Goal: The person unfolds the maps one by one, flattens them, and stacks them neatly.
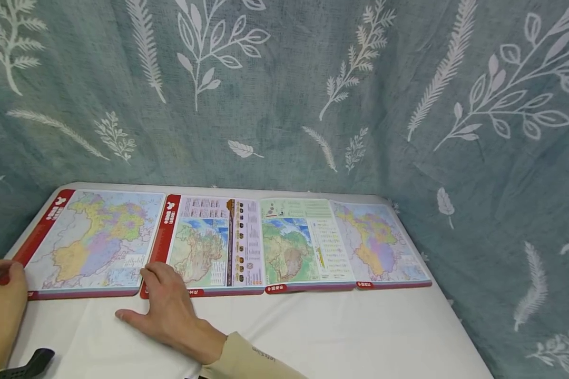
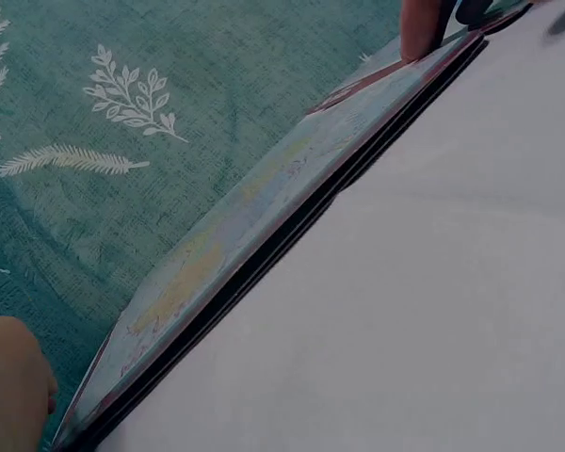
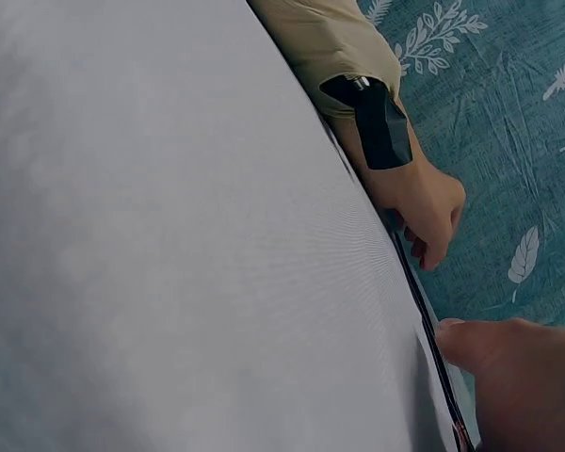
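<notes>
A laminated map sheet (image 1: 99, 247) with a red strip along its left side lies flat on the white table. My left hand (image 1: 2, 310) grips this sheet at its lower left edge, fingers and thumb curled there. My right hand (image 1: 170, 305) rests where that sheet meets a second map (image 1: 201, 252), which also has a red strip. Its fingertips touch the seam between them, while the thumb (image 1: 130, 316) is spread out to the left over the tablecloth. In the right wrist view the left hand (image 3: 433, 212) bends down over the sheets' edge.
To the right the row continues with a green-toned relief map (image 1: 289, 252) and a coloured political map (image 1: 379, 247). A white cloth (image 1: 336, 331) covers the table. Behind and at the right hangs a teal curtain (image 1: 284, 105) with white leaf prints.
</notes>
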Tool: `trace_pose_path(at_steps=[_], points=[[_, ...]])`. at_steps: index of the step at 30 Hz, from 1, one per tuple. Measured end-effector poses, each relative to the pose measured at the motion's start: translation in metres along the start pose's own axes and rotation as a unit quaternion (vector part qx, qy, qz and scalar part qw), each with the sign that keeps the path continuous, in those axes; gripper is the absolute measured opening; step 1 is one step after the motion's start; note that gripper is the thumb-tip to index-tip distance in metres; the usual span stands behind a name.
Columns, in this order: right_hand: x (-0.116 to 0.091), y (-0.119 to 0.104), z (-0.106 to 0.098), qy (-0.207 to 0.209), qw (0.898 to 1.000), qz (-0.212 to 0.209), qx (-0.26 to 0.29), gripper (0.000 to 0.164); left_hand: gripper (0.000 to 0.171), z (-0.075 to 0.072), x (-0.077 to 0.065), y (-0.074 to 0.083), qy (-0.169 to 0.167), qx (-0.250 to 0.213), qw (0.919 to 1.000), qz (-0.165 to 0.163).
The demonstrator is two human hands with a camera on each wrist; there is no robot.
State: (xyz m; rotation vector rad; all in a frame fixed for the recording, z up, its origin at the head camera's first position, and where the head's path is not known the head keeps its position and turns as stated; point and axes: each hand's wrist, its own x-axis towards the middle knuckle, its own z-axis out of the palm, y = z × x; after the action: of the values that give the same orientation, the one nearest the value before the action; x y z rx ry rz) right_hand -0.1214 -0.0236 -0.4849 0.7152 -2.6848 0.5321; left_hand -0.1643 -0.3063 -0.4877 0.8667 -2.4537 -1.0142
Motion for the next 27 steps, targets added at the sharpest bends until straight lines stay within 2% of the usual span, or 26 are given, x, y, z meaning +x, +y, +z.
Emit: trace_pose_path(at_steps=[3, 6, 10, 15, 21, 24, 27], points=[[0.001, 0.000, -0.001, -0.023, 1.000, -0.004, -0.014, 0.066, 0.057, -0.001, 0.002, -0.004, 0.000, 0.012, 0.9977, -0.067], [0.002, 0.000, -0.002, -0.033, 0.999, -0.010, -0.019, 0.068, 0.058, -0.002, 0.003, -0.008, 0.005, 0.020, 0.9951, -0.097], [0.002, 0.001, -0.004, -0.031, 0.999, -0.019, -0.022, 0.072, 0.060, 0.000, 0.002, -0.009, -0.015, 0.020, 0.9953, -0.093], [-0.003, 0.003, -0.004, -0.025, 0.999, -0.024, -0.012, 0.067, 0.060, 0.001, -0.003, -0.004, -0.034, 0.008, 0.9946, -0.098], [-0.004, 0.005, -0.004, -0.004, 1.000, -0.027, 0.004, 0.063, 0.066, 0.005, 0.004, -0.001, -0.046, 0.002, 0.9943, -0.096], [-0.005, 0.006, -0.005, -0.004, 0.999, -0.032, 0.016, 0.062, 0.070, 0.007, 0.007, -0.004, -0.043, -0.003, 0.9951, -0.089], [-0.007, 0.008, -0.004, -0.005, 0.999, -0.037, 0.027, 0.062, 0.073, 0.009, 0.004, -0.002, -0.033, -0.002, 0.9965, -0.077]])
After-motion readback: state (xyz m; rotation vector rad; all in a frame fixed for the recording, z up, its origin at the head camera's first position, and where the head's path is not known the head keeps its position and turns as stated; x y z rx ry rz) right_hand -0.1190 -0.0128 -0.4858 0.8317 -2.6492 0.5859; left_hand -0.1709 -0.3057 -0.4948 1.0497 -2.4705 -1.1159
